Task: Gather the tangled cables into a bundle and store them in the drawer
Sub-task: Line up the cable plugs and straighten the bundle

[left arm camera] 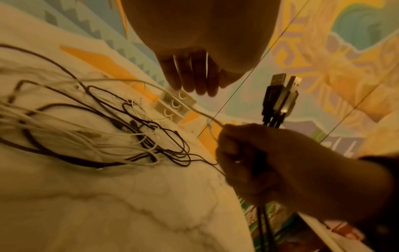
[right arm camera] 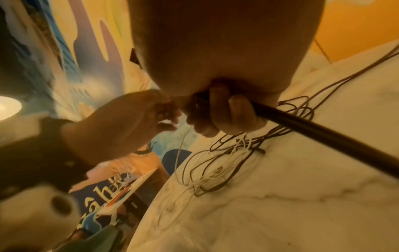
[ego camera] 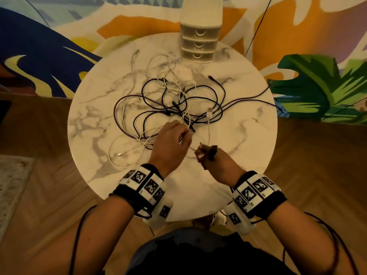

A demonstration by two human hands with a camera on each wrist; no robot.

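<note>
A tangle of white and dark cables (ego camera: 178, 104) lies spread over the middle of a round marble table (ego camera: 248, 145). My right hand (ego camera: 206, 153), near the front edge, grips a bunch of cable ends, with dark USB plugs (left arm camera: 280, 95) sticking up out of the fist. Its fingers (right arm camera: 226, 110) curl round the dark cords. My left hand (ego camera: 185, 135), just left of it, pinches a white cable whose end (right arm camera: 166, 121) shows at the fingertips. A small white drawer unit (ego camera: 198, 44) with three shut drawers stands at the table's far edge.
Cable loops reach the table's right rim (ego camera: 274, 104) and trail left of my left hand (ego camera: 123, 153). A colourful patterned rug (ego camera: 317, 86) lies beyond the table, with wooden floor (ego camera: 39, 135) on both sides.
</note>
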